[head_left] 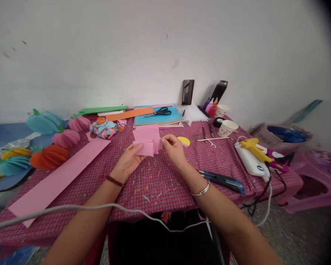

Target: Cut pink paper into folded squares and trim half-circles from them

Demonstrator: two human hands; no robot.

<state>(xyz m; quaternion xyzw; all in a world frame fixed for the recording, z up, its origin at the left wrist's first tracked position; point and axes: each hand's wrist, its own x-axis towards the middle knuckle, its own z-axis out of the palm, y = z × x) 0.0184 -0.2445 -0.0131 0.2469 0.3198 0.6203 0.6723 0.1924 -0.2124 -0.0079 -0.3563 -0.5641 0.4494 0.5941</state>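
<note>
My left hand [134,157] grips several folded pieces of pink paper [145,148], thumb on top and fingers underneath. At the right edge of this pink paper, my right hand [173,147] has its thumb and forefinger pinched on a part that stands up. Behind the folded part, a flat pink area rises away from me; I cannot tell whether it is one sheet with the rest. A yellow paper semicircle [184,141] lies just right of my right hand. Small paper scraps [154,187] are scattered on the checked tablecloth below.
Left lie a long pink strip [63,176] and layered paper pumpkins [49,157]. Scissors [162,112] rest on blue paper [143,119] at the back. A box cutter [223,180], paper cups [227,128] and a yellow glue gun [255,150] are right. A white cable [121,208] crosses in front.
</note>
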